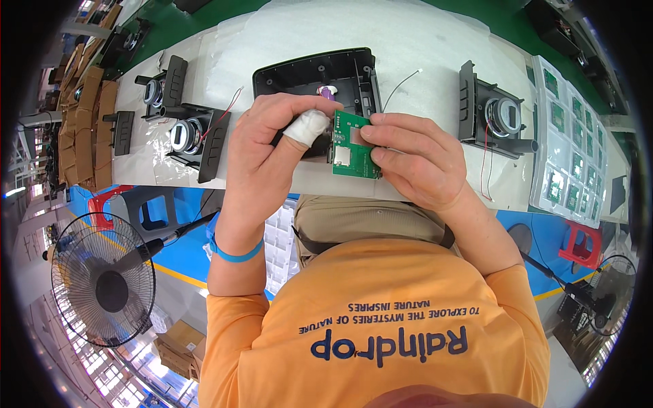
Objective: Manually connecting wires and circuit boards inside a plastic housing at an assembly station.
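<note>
Both hands grip a small green circuit board (355,146) above the white workbench (408,47) edge, the left hand (272,146) (a white bandage on one finger) pinching its left side, the right hand (418,160) clasping its right edge, just before a black plastic housing (316,71).

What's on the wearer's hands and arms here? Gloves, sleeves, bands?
No gloves: both hands are bare. The left hand has a white bandage wrap around one finger and a thin blue wristband at the wrist. The right hand wears nothing. Short orange shirt sleeves end above the elbows, forearms uncovered.
</note>
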Demonstrator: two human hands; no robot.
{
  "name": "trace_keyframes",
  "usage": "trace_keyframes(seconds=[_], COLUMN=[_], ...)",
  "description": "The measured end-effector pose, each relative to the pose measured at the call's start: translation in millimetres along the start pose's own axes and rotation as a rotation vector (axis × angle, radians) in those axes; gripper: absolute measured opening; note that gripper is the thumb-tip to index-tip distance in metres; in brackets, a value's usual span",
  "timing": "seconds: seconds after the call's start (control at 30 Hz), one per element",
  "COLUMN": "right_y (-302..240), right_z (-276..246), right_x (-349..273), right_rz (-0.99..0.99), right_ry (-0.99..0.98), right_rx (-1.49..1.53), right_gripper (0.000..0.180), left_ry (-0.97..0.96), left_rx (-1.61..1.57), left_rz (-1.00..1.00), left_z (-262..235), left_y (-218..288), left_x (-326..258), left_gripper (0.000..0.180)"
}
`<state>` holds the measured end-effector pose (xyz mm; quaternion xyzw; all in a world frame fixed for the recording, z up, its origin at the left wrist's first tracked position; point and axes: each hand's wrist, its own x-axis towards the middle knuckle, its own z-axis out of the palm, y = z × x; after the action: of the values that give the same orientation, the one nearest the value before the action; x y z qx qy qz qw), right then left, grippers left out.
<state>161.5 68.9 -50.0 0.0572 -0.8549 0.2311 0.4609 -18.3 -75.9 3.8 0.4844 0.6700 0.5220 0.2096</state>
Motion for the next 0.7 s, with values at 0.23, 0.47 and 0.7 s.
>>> trace_keyframes(seconds=[0.23, 0.47, 0.7], right_y=[7, 8, 13], right_z=[-5, -4, -5], right_x=[-6, -11, -13], right_rz=[0.231, 0.641, 0.599], right_ry=[0.029, 0.155, 0.185], right_rx=[0.145, 0.509, 0.449], right_gripper=[0.029, 0.022, 0.024], left_ry=[-0.071, -0.110, -0.111], left_rx=[-0.012, -0.003, -0.044], left_rz=[0.067, 0.072, 0.060], left_z=[5, 16, 21], left_y=[0, 4, 6], left_x=[3, 17, 20], left_gripper=[0.032, 0.040, 0.042])
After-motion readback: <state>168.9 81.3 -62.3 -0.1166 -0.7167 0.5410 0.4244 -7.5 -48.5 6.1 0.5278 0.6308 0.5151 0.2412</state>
